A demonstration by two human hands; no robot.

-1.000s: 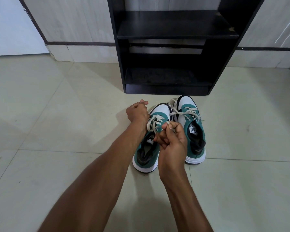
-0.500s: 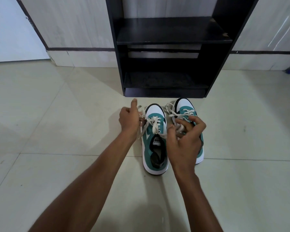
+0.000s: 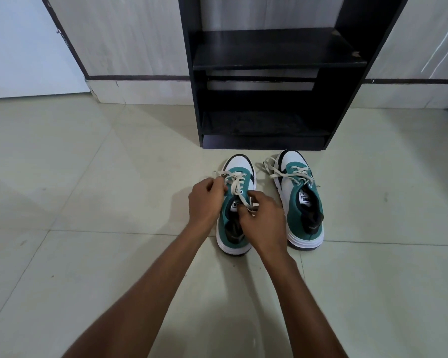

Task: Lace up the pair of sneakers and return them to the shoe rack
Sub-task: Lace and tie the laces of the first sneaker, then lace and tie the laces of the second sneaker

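Both hands have drawn in over the nearer shoe since half a second ago, when the right hand was spread above the other one, and the two shoes now stand apart instead of touching. The left hand (image 3: pixel 205 200) is curled at the outer side of the teal-and-white canvas sneaker with a white rubber sole (image 3: pixel 237 202), its fingers closed on a loop of the cream flat lace (image 3: pixel 234 183) near the toe end of the eyelets. The right hand (image 3: pixel 263 223) lies over the tongue and inner side of that same shoe, thumb and forefinger pinched together on the other run of the lace. The second matching teal-and-white sneaker (image 3: pixel 299 200) stands just beside it to the right, a strip of bare tile between them, its own cream laces (image 3: pixel 290 173) loose and spilling off the toe toward the gap. Both toes point at the black wooden shoe rack (image 3: pixel 267 55), whose bottom front edge lies just beyond them; a narrow band of floor separates toe caps from that edge. Its lower shelf and the shelf above show dark, unoccupied boards. The pale glossy tiled floor (image 3: pixel 88 228) runs open to the left, to the right and toward the camera under both forearms, with the grey panelled wall (image 3: pixel 130 34) meeting it behind the rack.
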